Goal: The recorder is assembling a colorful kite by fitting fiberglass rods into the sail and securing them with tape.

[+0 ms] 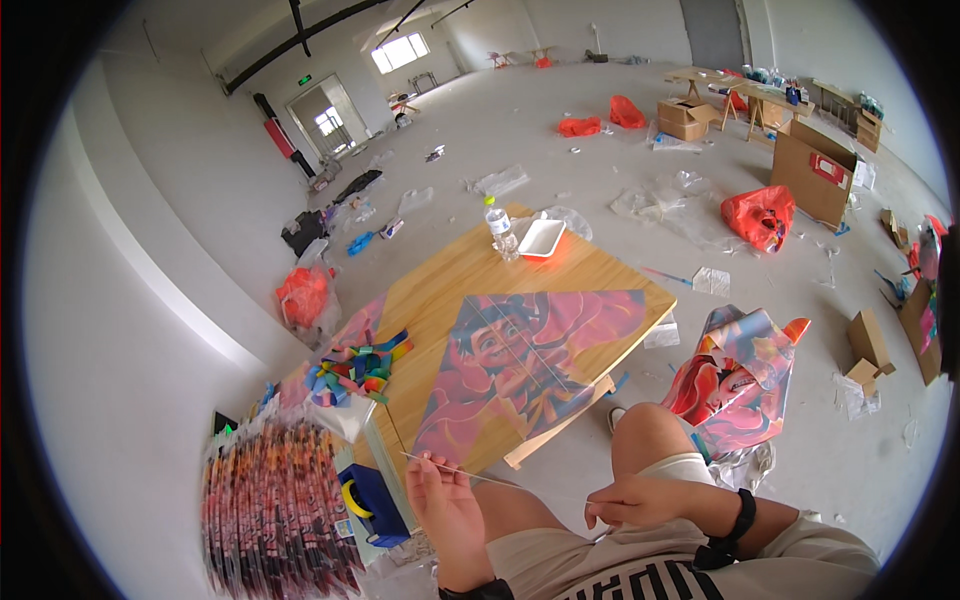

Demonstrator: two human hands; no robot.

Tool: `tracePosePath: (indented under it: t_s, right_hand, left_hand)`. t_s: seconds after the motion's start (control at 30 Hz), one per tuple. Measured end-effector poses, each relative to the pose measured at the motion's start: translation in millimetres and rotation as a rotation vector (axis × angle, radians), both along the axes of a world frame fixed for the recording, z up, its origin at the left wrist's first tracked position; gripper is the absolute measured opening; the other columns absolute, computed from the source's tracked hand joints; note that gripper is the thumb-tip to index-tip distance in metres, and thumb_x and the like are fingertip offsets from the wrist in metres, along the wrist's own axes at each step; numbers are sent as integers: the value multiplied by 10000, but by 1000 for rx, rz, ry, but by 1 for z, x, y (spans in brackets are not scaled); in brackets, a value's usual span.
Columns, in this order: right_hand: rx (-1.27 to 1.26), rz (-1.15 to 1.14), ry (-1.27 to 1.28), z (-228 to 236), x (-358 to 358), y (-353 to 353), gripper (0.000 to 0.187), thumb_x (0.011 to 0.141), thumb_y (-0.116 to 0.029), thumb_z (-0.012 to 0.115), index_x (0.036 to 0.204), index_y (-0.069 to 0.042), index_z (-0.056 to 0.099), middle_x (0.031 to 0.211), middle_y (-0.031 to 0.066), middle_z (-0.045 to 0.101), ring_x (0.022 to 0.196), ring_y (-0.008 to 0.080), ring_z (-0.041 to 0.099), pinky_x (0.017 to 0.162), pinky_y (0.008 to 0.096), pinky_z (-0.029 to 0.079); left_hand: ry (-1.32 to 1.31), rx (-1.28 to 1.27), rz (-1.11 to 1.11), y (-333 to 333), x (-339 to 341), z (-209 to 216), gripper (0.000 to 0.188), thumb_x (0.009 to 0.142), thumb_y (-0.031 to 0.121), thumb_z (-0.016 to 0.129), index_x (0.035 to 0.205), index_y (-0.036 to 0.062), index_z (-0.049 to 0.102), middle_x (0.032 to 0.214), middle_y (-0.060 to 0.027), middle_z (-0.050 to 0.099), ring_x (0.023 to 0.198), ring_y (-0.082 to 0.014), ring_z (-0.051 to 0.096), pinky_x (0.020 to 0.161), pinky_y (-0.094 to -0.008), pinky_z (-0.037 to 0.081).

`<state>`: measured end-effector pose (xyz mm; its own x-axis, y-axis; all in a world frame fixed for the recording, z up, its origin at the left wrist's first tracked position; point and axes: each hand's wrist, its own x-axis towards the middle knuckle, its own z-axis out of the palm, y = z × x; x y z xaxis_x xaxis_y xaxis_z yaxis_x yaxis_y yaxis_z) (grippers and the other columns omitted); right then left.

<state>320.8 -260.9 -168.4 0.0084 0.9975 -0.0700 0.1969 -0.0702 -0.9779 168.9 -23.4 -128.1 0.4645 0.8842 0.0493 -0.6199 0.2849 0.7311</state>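
A thin white rod (492,478) spans the gap between my hands above my lap. My left hand (445,505) pinches it near one end, and its tip sticks out past my fingers. On the other side my right hand (640,500) has its fingers closed at the rod's far part; the exact grip is partly hidden. Just beyond the left hand, a kite-like printed sheet (510,350) in pink, purple and orange lies flat on the wooden table (425,300), with a thin line running across it.
Rainbow ribbons (365,370) lie at the table's left, above a hanging stack of printed sheets (280,500) and a blue box (370,505). A bottle (500,230) and white tray (542,238) stand at the far edge. Another printed sheet (735,380) is at the right.
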Motion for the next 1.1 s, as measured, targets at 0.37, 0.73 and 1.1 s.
tracePosePath:
  t_s: [0.37,0.73,1.1]
  right_hand:
    - [-51,-168,-49,-26,28,17,246,1108,-252,459,1046,-97,640,752,88,609,682,273,602,675,381,477]
    - [39,-660,-696,-64,127,40,104,932,-183,643,1013,-134,686,859,66,683,780,333,681,706,448,559]
    - [-76,-947,-1184,-141,308,135,172,860,-89,652,990,-153,746,1045,17,673,1078,243,642,914,418,530]
  left_hand:
    - [-401,-206,-514,50,42,-54,211,1074,339,561,1132,139,598,995,2,594,1018,-184,563,946,-417,427]
    - [449,137,-283,92,163,-108,214,1016,139,687,1165,25,586,936,-23,626,849,-113,600,822,-273,500]
    - [783,943,-42,150,351,-194,140,990,108,690,1048,15,604,845,-96,657,744,-191,639,689,-350,522]
